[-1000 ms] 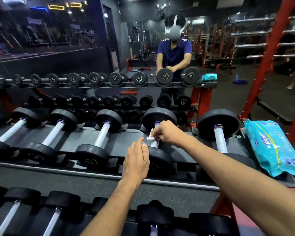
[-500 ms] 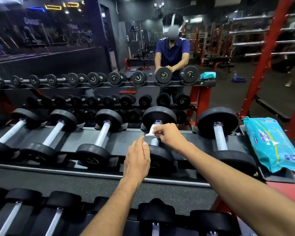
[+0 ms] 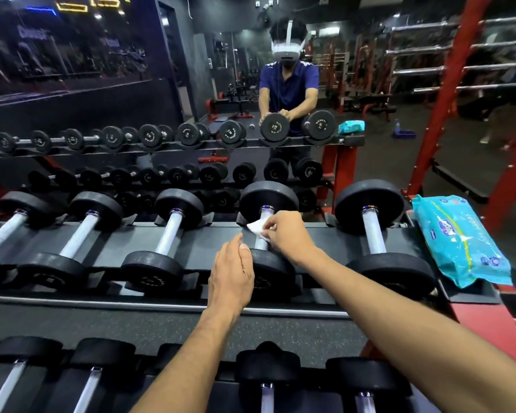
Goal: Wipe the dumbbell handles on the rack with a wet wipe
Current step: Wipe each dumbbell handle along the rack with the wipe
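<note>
Dumbbell handle (image 3: 262,231) second from the rack's (image 3: 173,305) right edge was mid-wipe — right hand (image 3: 286,234) pinching the wet wipe (image 3: 256,228), left hand (image 3: 231,275) relaxed, others looked untouched.

Counts, rack top shelf

Five dumbbells (image 3: 173,236) across the upper shelf; four partly seen on the lower shelf (image 3: 267,380). One wet wipe (image 3: 258,227). One wipes pack (image 3: 459,238). Two hands (image 3: 233,275).

The blue wet-wipe pack (image 3: 459,239) bears print too blurred to read

Dim gym — mirror wall (image 3: 72,70), red frames (image 3: 447,93)
</note>
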A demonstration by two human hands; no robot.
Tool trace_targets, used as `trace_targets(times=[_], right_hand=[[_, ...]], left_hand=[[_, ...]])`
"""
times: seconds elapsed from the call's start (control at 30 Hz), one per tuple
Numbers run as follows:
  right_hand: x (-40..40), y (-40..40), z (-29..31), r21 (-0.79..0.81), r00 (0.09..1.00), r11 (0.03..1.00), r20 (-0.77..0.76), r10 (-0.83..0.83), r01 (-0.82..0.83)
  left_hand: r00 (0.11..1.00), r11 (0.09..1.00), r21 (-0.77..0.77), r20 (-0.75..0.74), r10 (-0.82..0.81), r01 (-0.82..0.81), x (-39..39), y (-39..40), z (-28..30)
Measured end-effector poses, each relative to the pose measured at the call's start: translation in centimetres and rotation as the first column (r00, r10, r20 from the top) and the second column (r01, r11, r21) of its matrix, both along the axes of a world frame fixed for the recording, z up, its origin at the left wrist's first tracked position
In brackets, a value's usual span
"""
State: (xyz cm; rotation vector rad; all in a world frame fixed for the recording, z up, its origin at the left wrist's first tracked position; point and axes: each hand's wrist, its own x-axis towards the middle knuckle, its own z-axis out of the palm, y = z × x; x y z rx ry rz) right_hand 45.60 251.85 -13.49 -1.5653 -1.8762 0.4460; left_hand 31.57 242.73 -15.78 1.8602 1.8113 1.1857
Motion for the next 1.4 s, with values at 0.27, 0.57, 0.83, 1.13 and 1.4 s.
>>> trace_targets(times=[0.27, 0.57, 0.83, 1.13, 1.4], right_hand=[[0.8, -0.1, 0.7, -0.058, 0.99, 0.997, -0.134, -0.051, 0.043], [0.6, -0.7, 0.5, -0.293, 0.996, 0.956, -0.084, -0.038, 0.011], [0.3, 1.7, 1.8, -0.194, 0.942, 0.967, -0.257, -0.215, 0.168], [1.0, -0.7, -0.9, -0.388, 0.948, 0.918, -0.313, -0.05, -0.08], [0.6, 2.5, 1.3, -0.325, 0.894, 0.928, -0.338, -0.293, 0.182]], left_hand=[[1.0, 1.0, 0.002, -0.024, 0.008, -0.008, 0.2, 0.0, -0.1], [1.0, 1.0, -0.001, -0.013, 0.021, -0.021, -0.1, 0.2, -0.3], [0.999, 1.0, 0.004, -0.03, 0.01, -0.01, 0.1, 0.1, -0.1], [1.0, 1.0, -0.015, 0.006, 0.022, -0.022, -0.2, 0.2, -0.2], [0.998, 1.0, 0.011, -0.054, 0.016, -0.016, 0.1, 0.0, -0.1]])
